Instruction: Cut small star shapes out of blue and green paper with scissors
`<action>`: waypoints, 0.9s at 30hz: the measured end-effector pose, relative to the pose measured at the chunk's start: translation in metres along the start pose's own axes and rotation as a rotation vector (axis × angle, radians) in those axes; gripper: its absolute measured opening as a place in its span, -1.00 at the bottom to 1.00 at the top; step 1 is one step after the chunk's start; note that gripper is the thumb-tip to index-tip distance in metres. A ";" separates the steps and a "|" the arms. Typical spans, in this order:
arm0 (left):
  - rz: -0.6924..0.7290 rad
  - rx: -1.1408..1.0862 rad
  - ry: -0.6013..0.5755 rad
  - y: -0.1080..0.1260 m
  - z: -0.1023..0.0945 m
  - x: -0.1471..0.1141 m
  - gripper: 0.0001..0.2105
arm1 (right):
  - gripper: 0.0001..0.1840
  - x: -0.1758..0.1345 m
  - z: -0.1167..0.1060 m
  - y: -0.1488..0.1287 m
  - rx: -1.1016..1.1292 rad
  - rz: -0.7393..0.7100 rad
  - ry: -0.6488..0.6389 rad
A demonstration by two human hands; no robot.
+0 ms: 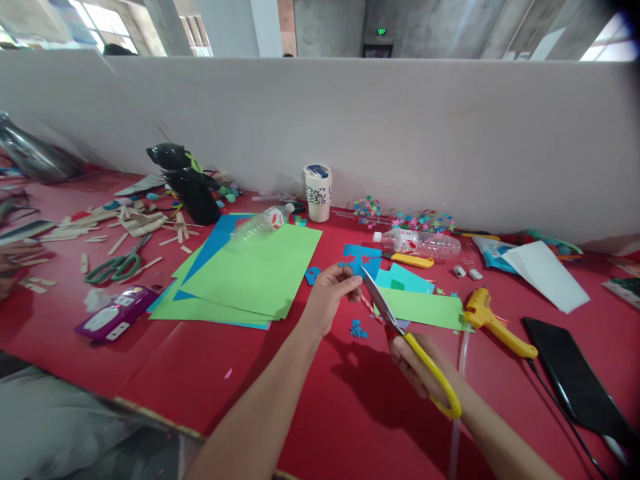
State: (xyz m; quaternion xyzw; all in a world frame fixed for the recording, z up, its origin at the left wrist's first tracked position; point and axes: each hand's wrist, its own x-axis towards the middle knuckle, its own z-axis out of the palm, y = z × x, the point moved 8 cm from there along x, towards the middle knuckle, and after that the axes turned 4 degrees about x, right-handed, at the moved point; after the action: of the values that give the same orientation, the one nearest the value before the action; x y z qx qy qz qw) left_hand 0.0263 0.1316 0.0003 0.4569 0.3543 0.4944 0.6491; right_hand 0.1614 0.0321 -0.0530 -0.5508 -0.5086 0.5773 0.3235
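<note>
My right hand [417, 367] grips a pair of scissors [431, 373] with yellow handles, its blades pointing up and left. The blade tips are close to the fingers of my left hand [334, 293], which pinch a small piece of blue paper, mostly hidden by the fingers. Just behind the fingers is a blue paper sheet [374, 267] with star-shaped holes through which red shows. A blue paper scrap [313, 275] lies left of my left hand. Small blue paper stars [358, 329] are piled on the red table [345, 427] below the scissor blades.
Green paper sheets [240, 280] lie to the left, with a plastic bottle [263, 227] on them. A yellow utility knife [413, 260], green strip [425, 308], glue gun [495, 323] and black phone [575, 380] are rightward. A white cup [318, 193] stands behind. Another person's hand [17, 267] is far left.
</note>
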 end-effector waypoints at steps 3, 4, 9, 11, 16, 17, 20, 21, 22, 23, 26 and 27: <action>-0.006 -0.012 0.002 0.000 0.000 0.000 -0.83 | -0.44 0.000 -0.001 0.000 -0.025 0.004 0.024; -0.007 -0.019 0.002 0.000 0.000 0.000 -0.83 | -0.43 0.001 -0.002 0.001 -0.028 0.009 0.035; 0.001 -0.020 0.003 0.001 0.000 0.000 -0.84 | -0.45 0.004 -0.004 0.004 -0.008 0.031 0.033; 0.010 -0.011 -0.003 0.002 0.000 0.000 -0.85 | -0.46 0.004 -0.005 0.003 -0.017 0.018 0.033; 0.004 0.003 0.009 0.003 -0.002 -0.001 -0.85 | -0.45 0.003 -0.004 0.002 -0.014 0.025 0.030; 0.004 0.004 0.015 0.003 -0.002 -0.001 -0.85 | -0.45 0.003 -0.004 0.002 -0.011 0.029 0.030; 0.013 0.009 0.036 0.006 -0.003 -0.001 -0.87 | -0.44 0.003 -0.005 0.002 -0.009 0.027 0.038; 0.018 0.006 0.042 0.007 -0.004 -0.001 -0.88 | -0.44 0.003 -0.005 0.001 -0.011 0.025 0.043; 0.024 0.002 0.047 0.007 -0.004 -0.001 -0.88 | -0.44 0.003 -0.006 0.001 -0.014 0.023 0.047; 0.028 0.000 0.048 0.007 -0.005 0.000 -0.89 | -0.45 0.003 -0.006 0.000 -0.017 0.022 0.048; 0.044 -0.007 0.063 0.008 -0.009 0.001 -0.88 | -0.47 0.003 -0.003 0.000 -0.023 0.024 0.036; 0.054 -0.012 0.074 0.008 -0.010 0.001 -0.88 | -0.48 0.003 -0.002 -0.001 -0.024 0.023 0.032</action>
State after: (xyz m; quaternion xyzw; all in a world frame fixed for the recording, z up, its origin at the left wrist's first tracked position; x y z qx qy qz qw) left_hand 0.0146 0.1362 0.0043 0.4437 0.3627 0.5304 0.6247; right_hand 0.1623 0.0350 -0.0530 -0.5697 -0.5039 0.5658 0.3185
